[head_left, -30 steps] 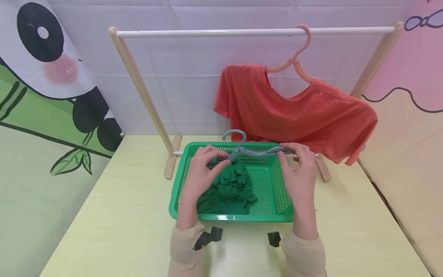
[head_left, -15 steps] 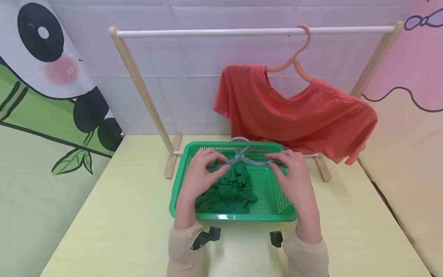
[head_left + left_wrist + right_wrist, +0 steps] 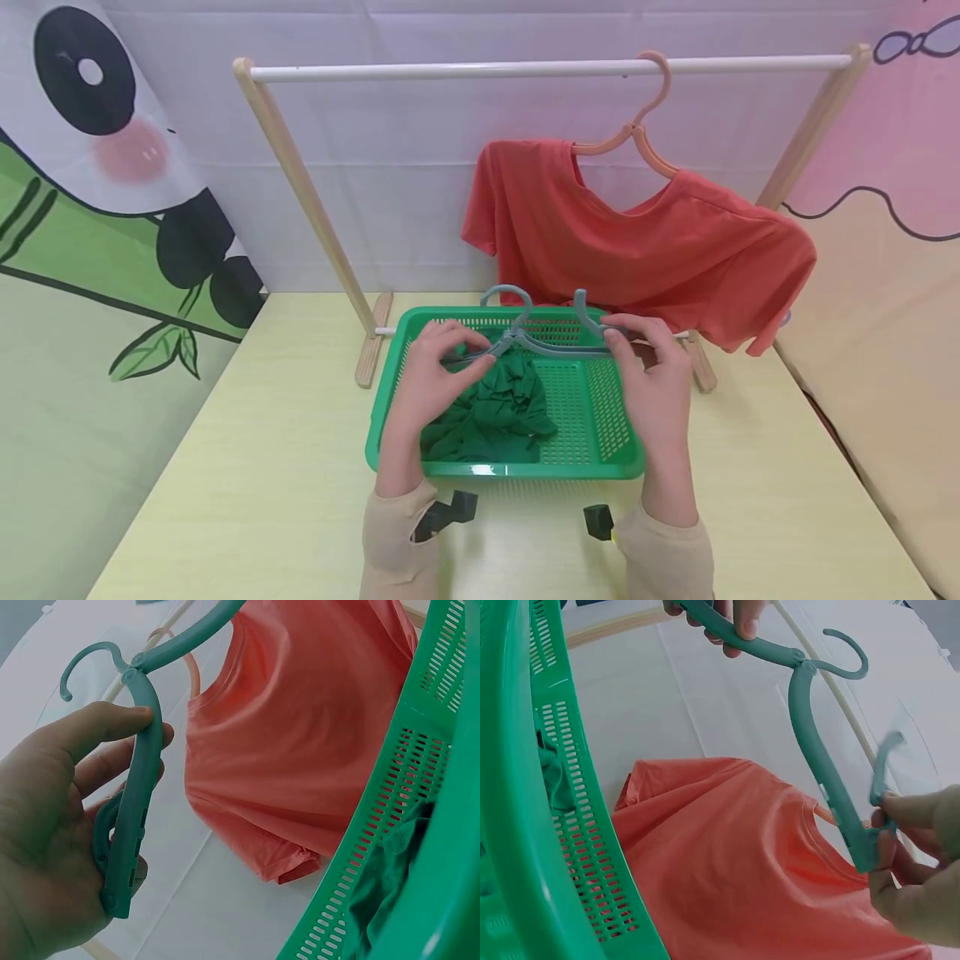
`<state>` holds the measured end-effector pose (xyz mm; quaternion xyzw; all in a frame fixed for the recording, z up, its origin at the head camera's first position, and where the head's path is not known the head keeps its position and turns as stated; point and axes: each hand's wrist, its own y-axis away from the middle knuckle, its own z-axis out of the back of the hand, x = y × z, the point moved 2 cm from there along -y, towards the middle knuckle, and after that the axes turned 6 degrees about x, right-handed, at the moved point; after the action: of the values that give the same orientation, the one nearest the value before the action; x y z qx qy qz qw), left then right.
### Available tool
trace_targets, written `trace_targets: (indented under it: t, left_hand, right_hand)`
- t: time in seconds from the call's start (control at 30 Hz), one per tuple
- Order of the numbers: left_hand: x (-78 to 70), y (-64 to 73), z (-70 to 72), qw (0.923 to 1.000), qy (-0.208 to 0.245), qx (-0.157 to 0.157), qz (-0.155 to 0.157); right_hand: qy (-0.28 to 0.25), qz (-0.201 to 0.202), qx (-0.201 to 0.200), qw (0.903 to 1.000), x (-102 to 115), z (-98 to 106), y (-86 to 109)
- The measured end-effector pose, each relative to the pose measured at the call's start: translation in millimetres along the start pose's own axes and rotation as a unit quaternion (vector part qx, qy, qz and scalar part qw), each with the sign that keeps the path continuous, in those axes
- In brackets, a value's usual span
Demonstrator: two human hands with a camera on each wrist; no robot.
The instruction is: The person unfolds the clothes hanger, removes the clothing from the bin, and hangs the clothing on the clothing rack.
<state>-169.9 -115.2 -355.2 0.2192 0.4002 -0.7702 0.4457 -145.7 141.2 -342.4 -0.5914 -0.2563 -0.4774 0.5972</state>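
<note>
A blue-grey folding hanger (image 3: 555, 348) is held above the green basket (image 3: 371, 433). My left hand (image 3: 435, 371) pinches one arm of it between thumb and fingers. In the left wrist view, a short section (image 3: 103, 832) lies folded back against that arm. My right hand (image 3: 654, 375) pinches the other arm near its outer end. There a short end piece (image 3: 883, 761) stands swung out from the arm, blurred in the right wrist view. The hook (image 3: 506, 290) points up. Crumpled dark green cloth (image 3: 498, 417) lies in the basket's left part, below the left hand.
Behind the basket stands a rack with a white rail (image 3: 450, 72) and wooden posts (image 3: 303, 183). A red T-shirt (image 3: 630, 242) hangs from it on an orange hanger (image 3: 652, 100), towards the right. All stand on a pale yellow table (image 3: 255, 467).
My right hand slid inward along the hanger's arm, then back out to its right end. The end piece there has swung upward, away from the arm. The left hand keeps its grip.
</note>
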Motion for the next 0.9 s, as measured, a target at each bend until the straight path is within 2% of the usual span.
trace_targets:
  t: [0.17,0.3,0.4,0.53,0.63,0.77,0.9]
  left_hand:
    - [1.0,1.1,3.7,0.9999,0.008,-0.012,0.001]
    - [0.3,1.7,8.5,0.9997,0.006,-0.024,0.002]
    - [1.3,1.8,11.0,0.9996,-0.001,-0.028,0.003]
    - [1.7,1.1,10.7,0.9996,-0.024,-0.016,0.003]
    - [-0.1,0.4,9.4,0.9989,-0.046,0.003,0.006]
    - [-1.1,0.0,7.7,0.9974,-0.070,0.015,0.006]
    - [-0.8,0.6,7.1,0.9968,-0.079,0.013,-0.001]
  right_hand:
    - [-0.073,-0.044,-0.069,0.9940,-0.5,2.1,-0.7]
    - [-0.116,-0.042,-0.106,0.9866,-3.5,3.4,-3.1]
    - [-0.126,-0.035,-0.121,0.9840,-6.0,4.4,-4.4]
    - [-0.074,-0.022,-0.123,0.9895,-7.2,5.8,-3.8]
    - [-0.017,0.013,-0.137,0.9903,-6.6,7.6,-2.4]
    - [0.062,0.097,-0.160,0.9804,-2.4,9.1,-1.9]
    - [0.145,0.159,-0.146,0.9654,0.6,8.6,-3.3]
